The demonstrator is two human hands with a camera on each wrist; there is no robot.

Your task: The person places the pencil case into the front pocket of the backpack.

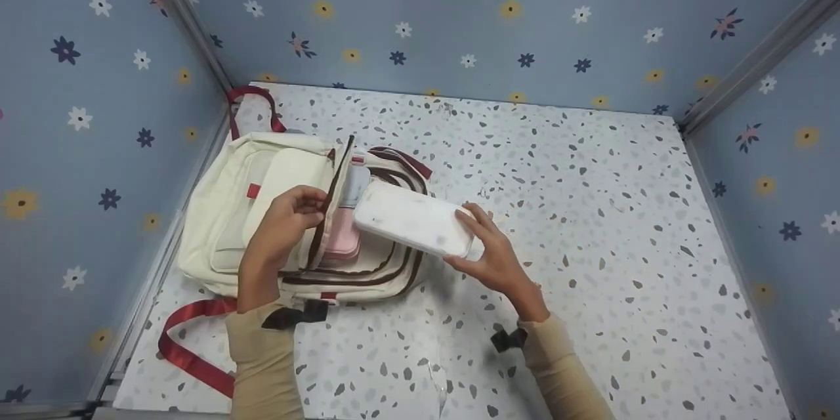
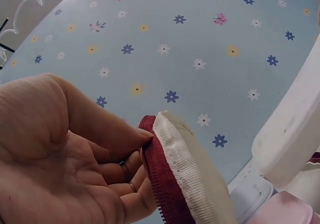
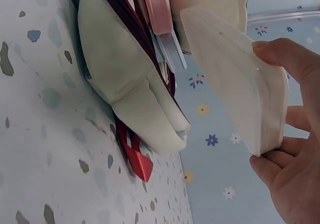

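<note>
A cream backpack [image 1: 220, 210] with red straps lies on the speckled tabletop, its zipped opening facing right. My left hand [image 1: 281, 223] pinches the zippered edge [image 2: 162, 174] of the opening between thumb and fingers and holds it up. Inside the opening sit a pink case [image 1: 342, 234] and a light-blue case [image 1: 356, 185]. My right hand [image 1: 495, 259] grips the right end of a white rectangular case [image 1: 413, 218] with rounded corners. The white case is tilted above the bag's right side, its far end close to the opening. In the right wrist view, thumb and fingers hold the white case [image 3: 230, 79] by opposite edges.
Blue flowered panels [image 1: 459, 26] enclose the white speckled tabletop [image 1: 590, 223] at the back and both sides. One red strap [image 1: 190, 354] loops toward the front left, another red strap [image 1: 252, 93] toward the back left corner.
</note>
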